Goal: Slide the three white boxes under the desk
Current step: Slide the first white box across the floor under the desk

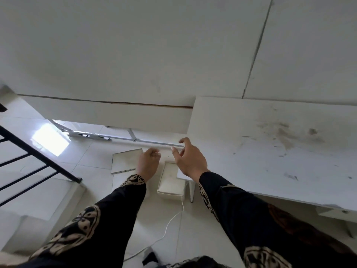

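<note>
Two white boxes show on the tiled floor. A flat white box [124, 161] lies left of centre, beyond my left hand. A taller white box [171, 180] stands by the corner of the white desk [270, 151], partly under its edge. My left hand [148, 163] hovers above the floor between the two boxes, fingers loosely curled, holding nothing. My right hand [188, 159] is spread in the air over the taller box and the desk corner, also holding nothing. A third box is not visible.
A white cable [172, 219] trails over the floor from the taller box toward me. A metal frame bar [123, 139] runs along the floor under a second white desk [116, 113] at the back. A black railing [29, 151] stands at the left.
</note>
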